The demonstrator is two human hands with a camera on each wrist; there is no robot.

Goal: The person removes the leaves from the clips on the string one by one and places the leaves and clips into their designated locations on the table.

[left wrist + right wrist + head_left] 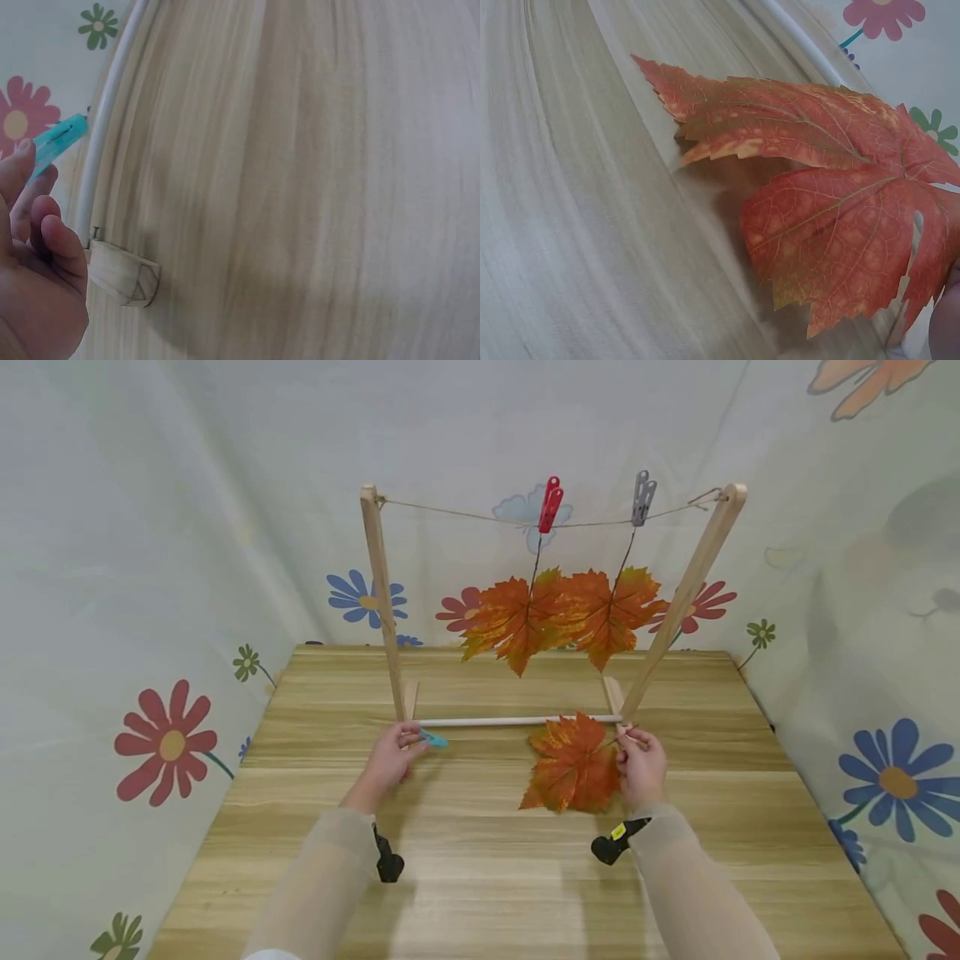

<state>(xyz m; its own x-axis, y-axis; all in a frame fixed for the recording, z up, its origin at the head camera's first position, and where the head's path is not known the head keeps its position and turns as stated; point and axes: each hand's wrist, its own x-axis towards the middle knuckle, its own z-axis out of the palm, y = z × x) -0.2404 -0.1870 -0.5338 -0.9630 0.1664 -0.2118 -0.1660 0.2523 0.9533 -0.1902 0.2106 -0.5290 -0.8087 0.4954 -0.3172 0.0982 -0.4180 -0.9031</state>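
Between thumb and fingers, my left hand (392,755) pinches a light blue clothespin (433,739), also seen at the left of the left wrist view. My right hand (642,765) pinches the thin stem of an orange-red artificial maple leaf (573,764); the leaf's blade spreads leftward over the table and fills much of the right wrist view. Behind both hands, a twine line (457,513) spans a wooden frame. From it hang two more maple leaves, the left one (517,620) under a red clothespin (551,505), the right one (611,610) under a grey clothespin (643,499).
The frame's left post (382,602) and right post (686,602) lean outward, joined low down by a white rod (510,722). Wood-grain table (495,877) lies beneath. A flower-printed curtain (225,485) surrounds it at the back and sides.
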